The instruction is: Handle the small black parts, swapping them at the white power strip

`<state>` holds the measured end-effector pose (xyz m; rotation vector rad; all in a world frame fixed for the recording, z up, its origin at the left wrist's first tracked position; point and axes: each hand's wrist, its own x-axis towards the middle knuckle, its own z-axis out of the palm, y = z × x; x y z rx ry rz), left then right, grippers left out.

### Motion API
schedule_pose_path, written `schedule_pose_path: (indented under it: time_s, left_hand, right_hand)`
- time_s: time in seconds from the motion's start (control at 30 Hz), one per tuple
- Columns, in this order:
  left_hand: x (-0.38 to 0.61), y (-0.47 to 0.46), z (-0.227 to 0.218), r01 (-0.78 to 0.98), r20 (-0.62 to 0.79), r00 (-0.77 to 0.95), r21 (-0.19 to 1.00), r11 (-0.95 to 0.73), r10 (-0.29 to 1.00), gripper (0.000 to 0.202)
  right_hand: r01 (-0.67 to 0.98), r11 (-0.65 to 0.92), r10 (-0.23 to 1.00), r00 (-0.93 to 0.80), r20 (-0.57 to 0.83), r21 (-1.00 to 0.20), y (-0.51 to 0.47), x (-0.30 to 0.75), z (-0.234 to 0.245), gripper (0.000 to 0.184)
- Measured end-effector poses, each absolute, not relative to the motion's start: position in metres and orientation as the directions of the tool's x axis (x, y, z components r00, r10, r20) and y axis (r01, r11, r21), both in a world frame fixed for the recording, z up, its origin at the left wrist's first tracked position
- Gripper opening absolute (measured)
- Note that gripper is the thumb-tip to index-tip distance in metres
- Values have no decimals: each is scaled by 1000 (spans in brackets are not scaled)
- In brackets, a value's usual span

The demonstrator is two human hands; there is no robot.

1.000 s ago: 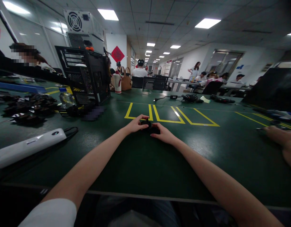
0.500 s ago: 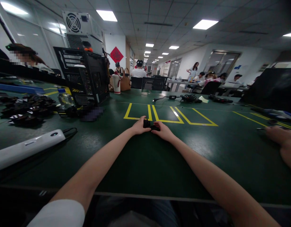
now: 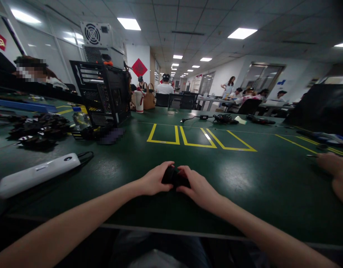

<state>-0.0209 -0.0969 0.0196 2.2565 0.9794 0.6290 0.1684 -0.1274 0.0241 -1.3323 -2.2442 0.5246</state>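
Note:
Over the near middle of the green table (image 3: pixel 127 163), my left hand (image 3: pixel 156 179) and my right hand (image 3: pixel 198 186) face each other, fingertips almost meeting. My left fingers and thumb curl round a small black object (image 3: pixel 168 175). A low black piece (image 3: pixel 183 181) lies within the curved fingers and thumb of my right hand. Whether the two dark shapes are joined, I cannot tell; their kind does not show, and the fingers partly cover them.
Yellow tape outlines (image 3: pixel 163 142) mark the table ahead. To the left lie a white power strip (image 3: pixel 40 173), dark parts (image 3: pixel 40 130) and an open computer case (image 3: pixel 104 89). Coiled black cables (image 3: pixel 224 118) lie farther back. Another person's hand (image 3: pixel 332 163) is at the right edge.
Both my hands have come nearer to me with the black pieces, away from the yellow tape. The view has tilted slightly.

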Motion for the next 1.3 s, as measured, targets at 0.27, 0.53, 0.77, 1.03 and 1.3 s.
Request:
schedule_pose_path:
  time_s: [0.27, 0.53, 0.77, 1.03, 1.3]
  left_hand:
    - [-60, -185, 13, 568, 164, 548, 647, -509, 820, 69]
    - [-88, -209, 3, 623, 295, 511, 520, -584, 808, 75]
    - [-100, -223, -7, 717, 382, 389, 446, -536, 838, 73]
    - [-101, -219, 3, 706, 362, 356, 500, -502, 862, 58]
    - [-144, -213, 8, 809, 315, 333, 388, -441, 889, 30]
  right_hand:
    - [531, 411, 898, -375, 229, -741, -206, 138, 11, 54]
    - [237, 497, 832, -403, 381, -835, -212, 97, -6, 58]
    - [220, 452, 856, -380, 351, -865, -217, 75, -4, 59]
    - [252, 485, 844, -384, 374, -837, -217, 68, -6, 62]
    - [500, 583, 808, -276, 521, -640, -222, 114, -9, 40]
